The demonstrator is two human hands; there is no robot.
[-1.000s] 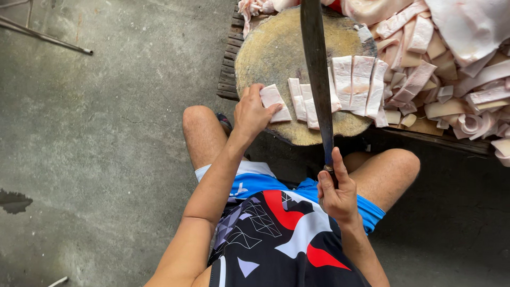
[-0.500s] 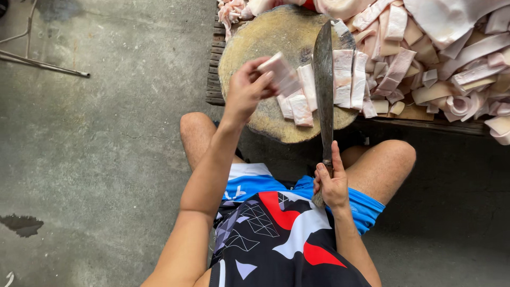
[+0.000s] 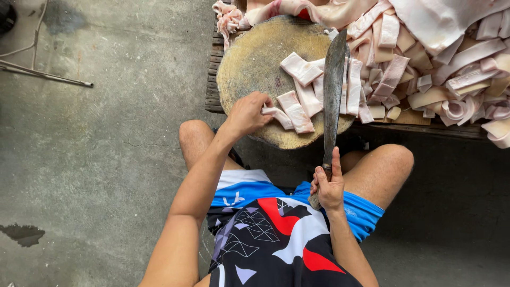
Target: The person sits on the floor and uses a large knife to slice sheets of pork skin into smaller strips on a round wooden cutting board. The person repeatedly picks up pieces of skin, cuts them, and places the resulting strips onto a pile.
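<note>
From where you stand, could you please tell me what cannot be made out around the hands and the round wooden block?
Head view only:
- Handle of the long dark steel cleaver: covered by the right hand.
- Left hand fingertips: hidden under a pale pink meat strip.
- Round wooden chopping block: right part buried under strips.
- Heap of pale pink cut strips: cut off by the top and right edges.
- Block's support: hidden beneath it.

No package, label, sign or screen shows here. The dark corner at top left is too blurred to tell.
</note>
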